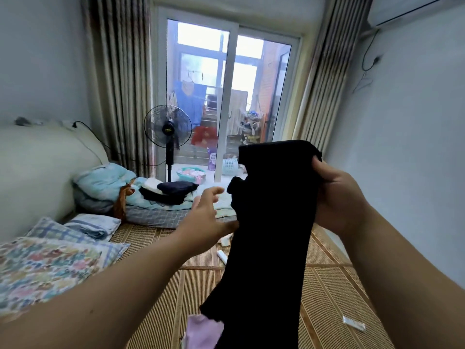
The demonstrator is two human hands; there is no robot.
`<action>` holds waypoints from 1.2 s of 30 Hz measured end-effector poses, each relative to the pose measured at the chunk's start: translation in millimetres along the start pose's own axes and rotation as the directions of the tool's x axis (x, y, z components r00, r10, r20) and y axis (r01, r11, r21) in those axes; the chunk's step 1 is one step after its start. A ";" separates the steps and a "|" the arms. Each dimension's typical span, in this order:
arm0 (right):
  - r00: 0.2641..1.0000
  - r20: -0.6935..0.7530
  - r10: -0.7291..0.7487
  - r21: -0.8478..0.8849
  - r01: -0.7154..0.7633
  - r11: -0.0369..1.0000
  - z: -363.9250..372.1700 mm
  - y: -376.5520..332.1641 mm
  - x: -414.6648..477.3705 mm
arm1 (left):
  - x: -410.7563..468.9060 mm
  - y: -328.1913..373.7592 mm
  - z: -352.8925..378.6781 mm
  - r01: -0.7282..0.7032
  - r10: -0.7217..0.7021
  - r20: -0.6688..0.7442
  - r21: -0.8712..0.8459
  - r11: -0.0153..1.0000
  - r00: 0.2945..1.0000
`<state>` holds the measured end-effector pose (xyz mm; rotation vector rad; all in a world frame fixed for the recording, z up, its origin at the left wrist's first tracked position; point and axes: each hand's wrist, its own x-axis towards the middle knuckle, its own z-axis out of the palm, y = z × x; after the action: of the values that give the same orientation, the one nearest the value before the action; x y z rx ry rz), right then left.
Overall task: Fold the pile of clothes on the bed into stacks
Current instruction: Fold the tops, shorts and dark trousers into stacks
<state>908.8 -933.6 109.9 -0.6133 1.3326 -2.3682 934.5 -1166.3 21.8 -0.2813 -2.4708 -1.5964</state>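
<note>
Above the bed's woven mat (327,298), our right hand (336,197) clamps the upper edge of a black garment (271,222), held up and hanging long; our left hand (203,217), fingers spread and holding nothing, hovers at its other edge. We judge a fold is starting: next, catch that edge and double it. Bare mat lies below; a folded dark stack (171,191) sits beyond, a pink garment (203,331) underneath, the wall (415,147) close right.

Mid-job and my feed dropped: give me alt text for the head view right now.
The right hand grips a black garment near its top, letting it hang over the woven mat, while the open left hand reaches for its left edge. Folded dark clothes sit stacked on bedding at the far end.
</note>
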 end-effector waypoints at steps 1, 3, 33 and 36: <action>1.000 0.001 0.001 0.000 -0.001 1.000 0.5 -0.8 0.2 | 2.7 0.0 2.3 0.029 -0.027 0.035 -0.055 0.998 0.999; 1.000 -0.019 -0.003 -0.014 0.003 1.000 0.7 -1.8 1.1 | 8.1 1.0 8.2 0.018 0.017 0.161 -0.211 0.977 0.987; 0.924 -0.112 -0.365 -0.972 -0.026 0.232 26.0 33.7 49.6 | 30.2 13.7 -11.5 -0.032 0.016 0.048 0.346 0.938 0.999; 0.877 -0.210 -0.431 -0.921 -0.029 0.389 18.0 13.2 54.3 | 22.4 -20.1 -28.3 0.070 -0.067 -0.022 0.473 0.878 0.997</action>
<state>873.8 -980.2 117.4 -0.5328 2.9916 -1.7406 909.1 -1199.0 21.3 -0.1136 -2.7879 -0.9528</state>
